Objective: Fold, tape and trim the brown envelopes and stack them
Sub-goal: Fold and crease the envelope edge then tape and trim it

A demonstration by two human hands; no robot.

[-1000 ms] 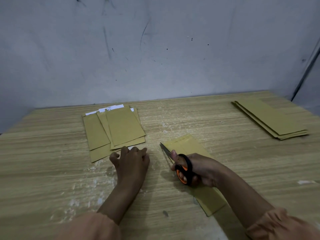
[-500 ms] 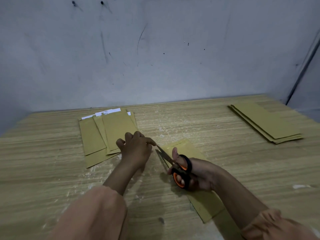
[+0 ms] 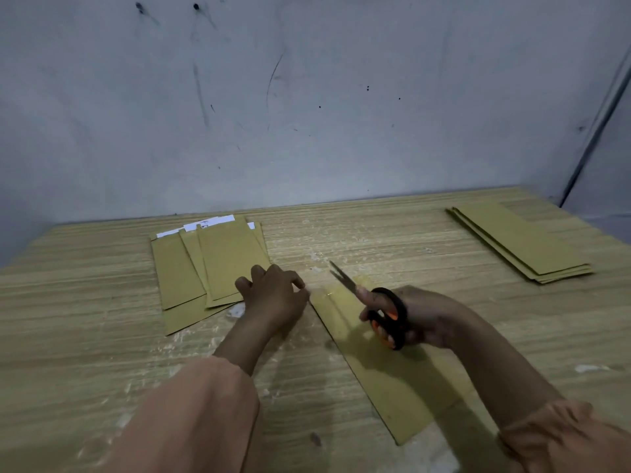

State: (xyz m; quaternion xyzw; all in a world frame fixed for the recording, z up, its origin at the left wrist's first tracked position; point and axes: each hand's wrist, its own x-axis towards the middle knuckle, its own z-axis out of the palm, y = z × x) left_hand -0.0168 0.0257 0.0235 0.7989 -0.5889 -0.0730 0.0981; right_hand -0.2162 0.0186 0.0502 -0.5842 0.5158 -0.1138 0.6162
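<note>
A long brown envelope [image 3: 386, 380] lies slanted on the wooden table [image 3: 85, 336] in front of me. My left hand [image 3: 273, 297] has its fingers curled, and thumb and forefinger pinch at the envelope's far left corner, where a shiny strip of tape crosses it. My right hand [image 3: 433, 315] grips black and orange scissors [image 3: 389, 312] over the envelope's far end. The blades are slightly apart and point away to the left.
A loose pile of brown envelopes [image 3: 232, 261] with white paper [image 3: 211, 221] showing at its far edge lies just behind my left hand. A neat stack of envelopes [image 3: 522, 244] sits at the far right. A grey wall [image 3: 307, 114] closes the table's back.
My left hand has left the bare table and moved right and forward to the envelope's corner. The scissors have shifted slightly right, with the blades raised over the envelope's end.
</note>
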